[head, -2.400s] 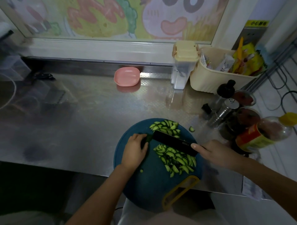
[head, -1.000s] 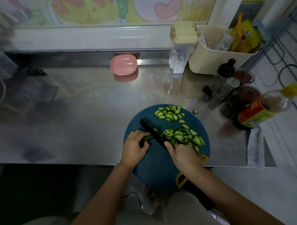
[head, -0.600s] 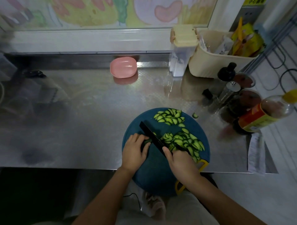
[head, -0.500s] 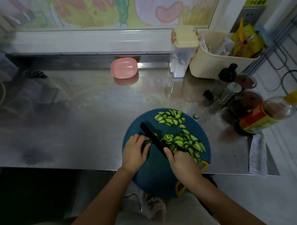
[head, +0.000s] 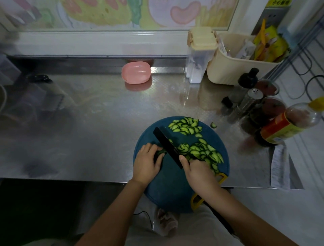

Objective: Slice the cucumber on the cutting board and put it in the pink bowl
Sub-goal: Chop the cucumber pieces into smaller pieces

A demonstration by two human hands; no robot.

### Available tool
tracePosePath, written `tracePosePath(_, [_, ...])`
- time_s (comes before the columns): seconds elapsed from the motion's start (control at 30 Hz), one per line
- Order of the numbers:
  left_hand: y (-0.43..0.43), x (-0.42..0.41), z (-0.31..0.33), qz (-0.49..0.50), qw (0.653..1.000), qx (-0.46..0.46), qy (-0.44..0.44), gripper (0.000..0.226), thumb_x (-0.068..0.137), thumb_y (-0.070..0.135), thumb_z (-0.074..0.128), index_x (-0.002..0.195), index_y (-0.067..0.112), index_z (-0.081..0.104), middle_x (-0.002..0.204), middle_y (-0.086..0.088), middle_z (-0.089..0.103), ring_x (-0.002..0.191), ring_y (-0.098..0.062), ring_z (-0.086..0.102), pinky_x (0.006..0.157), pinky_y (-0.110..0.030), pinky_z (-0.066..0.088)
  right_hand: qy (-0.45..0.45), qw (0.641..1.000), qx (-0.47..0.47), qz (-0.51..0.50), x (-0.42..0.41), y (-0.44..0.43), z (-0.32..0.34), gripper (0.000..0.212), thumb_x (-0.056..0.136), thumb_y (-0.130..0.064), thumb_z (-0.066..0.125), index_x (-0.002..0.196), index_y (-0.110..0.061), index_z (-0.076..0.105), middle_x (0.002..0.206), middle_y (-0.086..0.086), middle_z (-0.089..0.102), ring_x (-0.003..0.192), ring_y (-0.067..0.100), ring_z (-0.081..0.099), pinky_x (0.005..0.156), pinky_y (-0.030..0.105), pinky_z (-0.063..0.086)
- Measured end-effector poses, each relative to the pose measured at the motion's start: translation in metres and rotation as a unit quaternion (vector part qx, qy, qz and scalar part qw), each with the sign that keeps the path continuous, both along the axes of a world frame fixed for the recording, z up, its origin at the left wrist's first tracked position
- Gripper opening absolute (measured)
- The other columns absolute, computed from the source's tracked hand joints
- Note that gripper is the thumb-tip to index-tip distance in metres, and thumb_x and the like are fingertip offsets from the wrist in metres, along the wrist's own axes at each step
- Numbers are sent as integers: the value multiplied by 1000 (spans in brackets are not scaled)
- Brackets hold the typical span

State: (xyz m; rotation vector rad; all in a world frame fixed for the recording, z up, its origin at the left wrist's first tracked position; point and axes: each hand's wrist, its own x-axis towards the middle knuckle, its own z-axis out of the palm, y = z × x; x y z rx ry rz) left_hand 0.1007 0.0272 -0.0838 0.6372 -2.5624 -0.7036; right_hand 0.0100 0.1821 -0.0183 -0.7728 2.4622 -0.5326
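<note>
Open across the desk (head: 87,123) at frame left and centre, up to the bowl (head: 136,72); blocked at right by bottles (head: 249,103) and basket (head: 228,70).

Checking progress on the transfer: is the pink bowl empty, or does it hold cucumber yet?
Empty: the pink bowl shows only plain pink inside; the cucumber slices lie on the cutting board.

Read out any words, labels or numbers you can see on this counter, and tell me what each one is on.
"小心": on the yellow sign at the top right, cut off by the frame edge; the characters after it are too blurred to read.
Bottle label, red and yellow: it carries print, too blurred to read.
Paper slip at the counter's right edge: printed lines, too small to read.
Packets in the cream basket: print unreadable.
</note>
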Motion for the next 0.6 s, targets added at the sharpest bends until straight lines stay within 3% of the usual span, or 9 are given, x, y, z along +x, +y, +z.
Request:
tracePosePath(0.17, [0, 1, 0, -1, 1000, 0, -2, 25, 88, 36, 50, 91, 14, 61, 86, -1, 53, 81, -13, 45, 67, -19, 32, -18, 1000, -10, -8, -1, -3, 0, 62, 99, -48, 26, 52, -12, 43, 53, 1, 45, 48, 13, 42, 52, 31, 32])
tracePosePath(0.43, [-1, 1, -1, -3, 1000, 3, -6, 25, 88, 37, 49, 93, 14, 61, 87, 0, 53, 82, -13, 46, 67, -20, 34, -8, 1000, -28, 2, 0, -6, 0, 62, 99, -48, 26, 51, -14, 42, 51, 1, 44, 47, 12, 42, 43, 24, 27])
tracePosePath(0.6, [0, 0, 0, -2, 1000, 4, 2, 25, 88, 36, 50, 91, 14, 61, 86, -1, 53, 81, -13, 45, 67, -19, 33, -3, 1000, -14, -6, 0, -8, -3, 61, 98, -50, 24, 53, -14, 45, 53, 1, 47, 51, 18, 48, 54, 33, 41])
